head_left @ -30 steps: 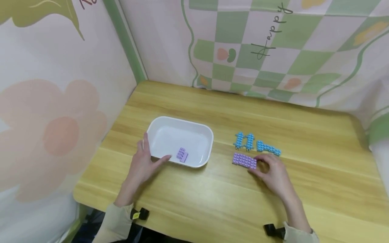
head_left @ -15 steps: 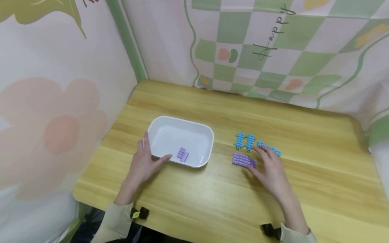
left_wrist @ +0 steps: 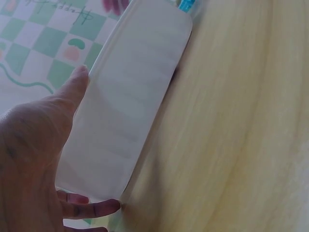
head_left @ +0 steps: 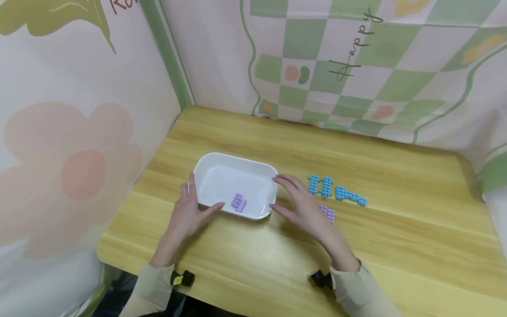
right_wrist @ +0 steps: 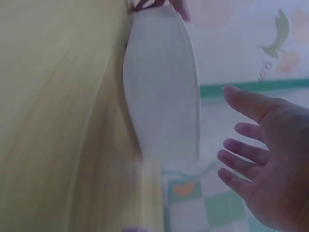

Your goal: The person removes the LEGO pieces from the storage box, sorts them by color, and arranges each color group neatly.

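Note:
A white plastic tray (head_left: pixel 219 178) lies on the wooden table, holding a few purple toy bricks (head_left: pixel 238 203) near its front wall. My left hand (head_left: pixel 188 213) grips its left end, thumb at the front rim and fingers round the end wall; the left wrist view shows the thumb (left_wrist: pixel 77 84) against the tray's side. At the right end, my right hand (head_left: pixel 304 208) reaches over with fingers and thumb spread. In the right wrist view the right hand (right_wrist: pixel 263 150) holds nothing and stands apart from the tray wall (right_wrist: pixel 161 87).
Right of the tray lie purple bricks (head_left: pixel 328 213), set in a block and partly hidden by the right hand. Behind them are blue wheel-base-like pieces (head_left: pixel 320 186) and a row of blue bricks (head_left: pixel 350 195). A printed cloth (head_left: pixel 309 39) hangs at the table's back edge.
My right hand has left the purple block, aligning briefly near the blue bricks, and moved left to the tray's right end. The left hand stays on the tray.

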`<state>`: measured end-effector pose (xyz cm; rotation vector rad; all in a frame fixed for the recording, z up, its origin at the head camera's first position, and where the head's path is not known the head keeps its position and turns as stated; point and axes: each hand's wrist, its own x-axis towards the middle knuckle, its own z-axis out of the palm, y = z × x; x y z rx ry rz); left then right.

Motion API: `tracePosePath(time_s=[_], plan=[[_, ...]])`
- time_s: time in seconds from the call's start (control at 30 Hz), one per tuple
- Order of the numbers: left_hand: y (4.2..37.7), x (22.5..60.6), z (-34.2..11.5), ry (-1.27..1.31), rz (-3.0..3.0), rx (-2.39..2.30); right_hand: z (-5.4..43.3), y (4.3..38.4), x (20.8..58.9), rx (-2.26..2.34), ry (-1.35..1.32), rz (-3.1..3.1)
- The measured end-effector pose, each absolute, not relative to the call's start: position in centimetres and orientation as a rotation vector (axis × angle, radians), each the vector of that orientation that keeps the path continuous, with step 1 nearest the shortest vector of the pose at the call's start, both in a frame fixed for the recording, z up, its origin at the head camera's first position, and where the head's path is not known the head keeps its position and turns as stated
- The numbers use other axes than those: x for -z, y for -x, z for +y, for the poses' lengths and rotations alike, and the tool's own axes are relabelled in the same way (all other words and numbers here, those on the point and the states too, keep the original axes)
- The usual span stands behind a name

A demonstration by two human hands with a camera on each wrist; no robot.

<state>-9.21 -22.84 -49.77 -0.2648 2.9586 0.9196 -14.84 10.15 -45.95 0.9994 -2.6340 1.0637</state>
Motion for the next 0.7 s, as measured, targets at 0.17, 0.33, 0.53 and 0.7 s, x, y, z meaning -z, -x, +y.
tracePosePath(time_s=[0.17,0.33,0.53,0.7], plan=[[9.2,50.0,-22.8,0.268,2.956,-0.926,7.0,15.8,45.8,-1.151,-1.086,-2.72],[9.2,50.1,-22.8,0.251,2.965,-0.914,4.4,16.6,46.2,-1.128,-1.118,-2.788],[9.2,50.1,-22.8,0.237,2.982,-0.928,1.9,17.2,46.7,-0.925,-1.063,-2.952],[9.2,50.0,-22.8,0.241,2.988,-0.923,0.4,17.4,47.2,-0.789,-1.044,-3.065]])
